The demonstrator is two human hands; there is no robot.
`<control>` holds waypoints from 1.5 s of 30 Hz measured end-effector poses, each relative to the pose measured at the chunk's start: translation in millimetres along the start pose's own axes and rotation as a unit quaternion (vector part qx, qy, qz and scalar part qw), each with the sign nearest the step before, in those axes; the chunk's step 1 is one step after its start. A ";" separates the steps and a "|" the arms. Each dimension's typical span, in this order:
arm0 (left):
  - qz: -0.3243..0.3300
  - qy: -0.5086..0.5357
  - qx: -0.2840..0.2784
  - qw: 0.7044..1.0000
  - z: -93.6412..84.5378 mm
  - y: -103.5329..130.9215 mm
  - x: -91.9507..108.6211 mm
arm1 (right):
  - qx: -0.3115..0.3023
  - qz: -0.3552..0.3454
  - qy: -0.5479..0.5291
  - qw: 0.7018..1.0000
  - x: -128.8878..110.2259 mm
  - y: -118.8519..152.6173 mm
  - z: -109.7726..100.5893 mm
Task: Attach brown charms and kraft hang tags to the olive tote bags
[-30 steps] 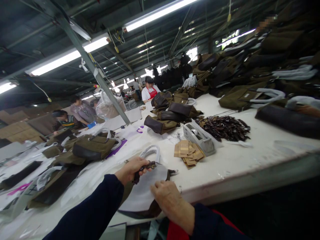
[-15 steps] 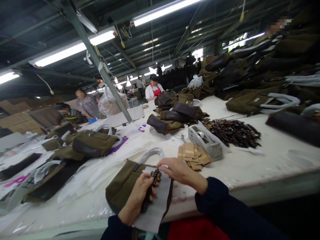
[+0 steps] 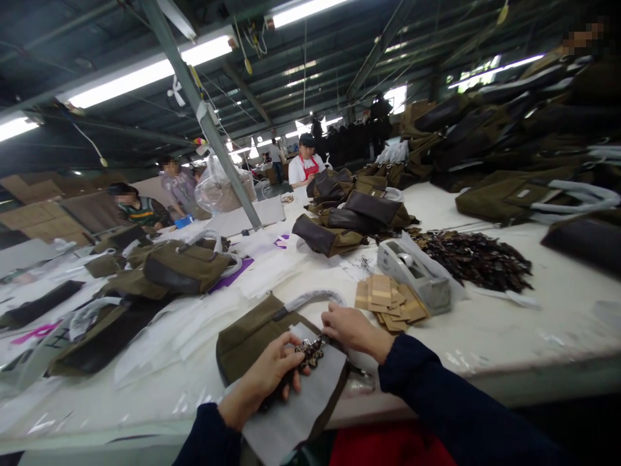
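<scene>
white tabletop (image 3: 460, 343), slick with reflections, runs beneath slanting steel beams and bright tube lights. near its front edge, the bundle of charms (image 3: 313, 353) sits in the left hand (image 3: 274, 372), above the olive handbag (image 3: 245, 343). compared with half a second ago, a small metal fitting (image 3: 361, 373) and some clear plastic (image 3: 359, 387) now show beside the bag's right edge, and the bundle appears farther right in view. its pieces are dark brown, mottled with tan, some with a glossy shine.

the left hand grasps the bundle, fingers curled around it. the right hand (image 3: 352, 330) has its fingertips drawn together at the bundle's upper end; whether they pinch a piece is unclear. a pale sheet (image 3: 291, 421) covers part of the bag, whose handle (image 3: 313, 298) is wrapped in clear plastic.

farther out are kraft cards (image 3: 383, 298), a grey tape dispenser (image 3: 414, 278) and a heap of dark brown pieces (image 3: 478, 259). beyond, a person in a red apron (image 3: 305, 167) is near more bags (image 3: 352, 210).
</scene>
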State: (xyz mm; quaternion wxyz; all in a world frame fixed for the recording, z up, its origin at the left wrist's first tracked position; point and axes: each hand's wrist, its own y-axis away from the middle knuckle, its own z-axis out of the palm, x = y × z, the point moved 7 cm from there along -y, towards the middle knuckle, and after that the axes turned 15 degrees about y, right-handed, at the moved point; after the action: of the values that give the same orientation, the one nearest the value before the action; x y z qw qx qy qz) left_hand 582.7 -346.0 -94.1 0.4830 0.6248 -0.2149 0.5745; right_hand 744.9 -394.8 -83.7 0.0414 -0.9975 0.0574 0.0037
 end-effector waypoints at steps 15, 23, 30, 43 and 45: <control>0.016 -0.015 0.023 0.999 -1.0 4.1 -4.2 | -0.128 -0.023 -0.178 0.975 -15.7 -40.7 18.9; 0.019 -0.001 0.028 0.999 3.4 6.8 -1.3 | -0.139 -0.043 -0.166 0.975 -19.3 -41.6 13.7; 0.022 -0.043 0.071 0.996 -0.4 13.2 -1.3 | -0.086 -0.013 -0.130 0.988 -17.5 -32.3 4.0; 0.057 -0.239 0.110 0.963 1.3 30.7 13.2 | 0.140 -0.223 -0.144 0.954 -64.9 23.1 -0.8; 0.081 -0.259 0.112 0.956 4.3 33.6 16.4 | 0.144 -0.221 -0.146 0.953 -64.9 24.4 -0.4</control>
State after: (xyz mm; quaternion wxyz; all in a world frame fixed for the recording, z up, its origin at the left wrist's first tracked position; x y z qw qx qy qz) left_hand 561.3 -359.8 -66.4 0.2896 0.7828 -0.3165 0.4507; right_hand 677.6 -411.6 -84.5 0.1924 -0.9573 -0.1710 0.1319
